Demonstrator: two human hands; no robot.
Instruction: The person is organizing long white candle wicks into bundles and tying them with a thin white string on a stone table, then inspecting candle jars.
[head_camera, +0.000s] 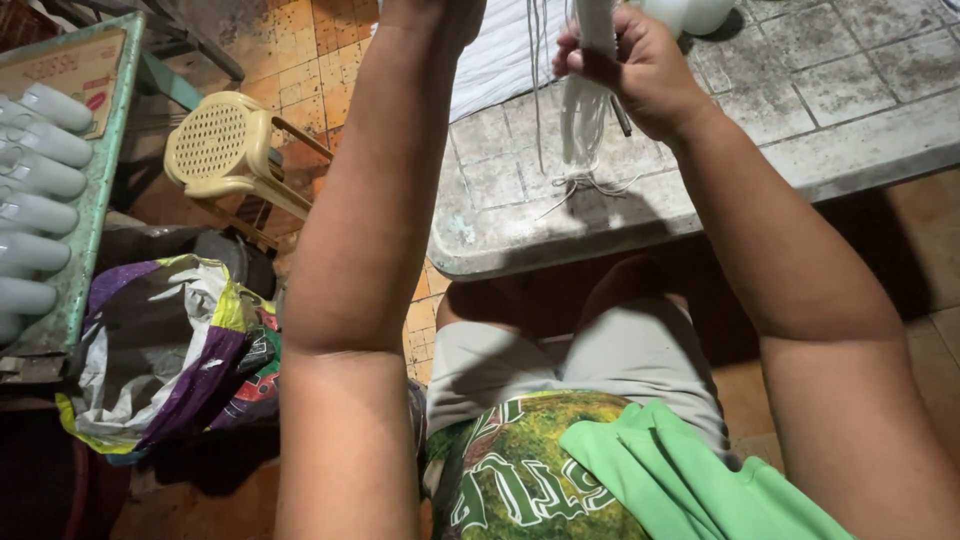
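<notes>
Mostly cropped: left hand (432, 18); right hand (640, 70) grips white bundle (583, 120).

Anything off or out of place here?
Mostly fine. Loose white strands trail tangled on the grey tiled tabletop below the right hand, which grips a white bundle. The left hand is cut off.

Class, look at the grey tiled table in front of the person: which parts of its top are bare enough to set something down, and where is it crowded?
The tiled table is bare right of the right hand, out to its front rim. A smaller bare patch lies at the near left corner, between the left forearm and the dangling white cords. It is crowded at the top edge, around the cords, white cloth and white objects.
</notes>
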